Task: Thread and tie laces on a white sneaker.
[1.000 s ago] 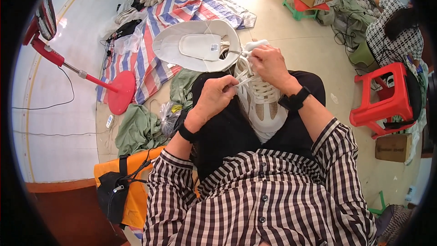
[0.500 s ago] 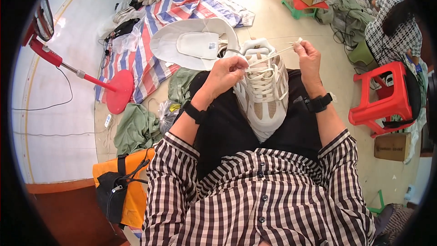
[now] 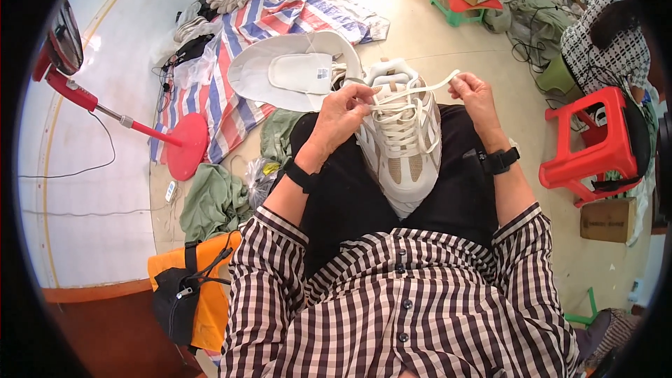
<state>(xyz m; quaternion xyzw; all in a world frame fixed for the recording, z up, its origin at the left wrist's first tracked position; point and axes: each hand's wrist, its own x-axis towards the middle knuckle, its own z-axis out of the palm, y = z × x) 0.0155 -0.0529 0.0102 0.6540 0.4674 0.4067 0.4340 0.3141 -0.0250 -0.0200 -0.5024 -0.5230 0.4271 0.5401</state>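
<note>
A cream and beige lace-up sneaker (image 3: 402,168) rests on my lap between my thighs, its toe pointing toward me. Its pale shoelace (image 3: 427,88) crosses above the tongue, from one hand to the other. At the sneaker's left side, my left hand (image 3: 341,117) pinches the lace near the top eyelets. My right hand (image 3: 479,102), raised to the right of the shoe, has thumb and fingers closed on the free end of the lace. Beyond my left hand lies a white, shallow oval piece (image 3: 245,73) with a rounded inner panel and a small label.
A striped tarpaulin (image 3: 231,91) covers the floor at the left, beside a red round stand base (image 3: 187,147). On the right are a red plastic stool (image 3: 595,143), a cardboard box (image 3: 607,220) and a seated person (image 3: 602,35). An orange bag (image 3: 210,308) sits at my left.
The lace between my hands has gone from straight to slightly curved. My right hand has shifted a little right and down, and my left hand slightly left.
</note>
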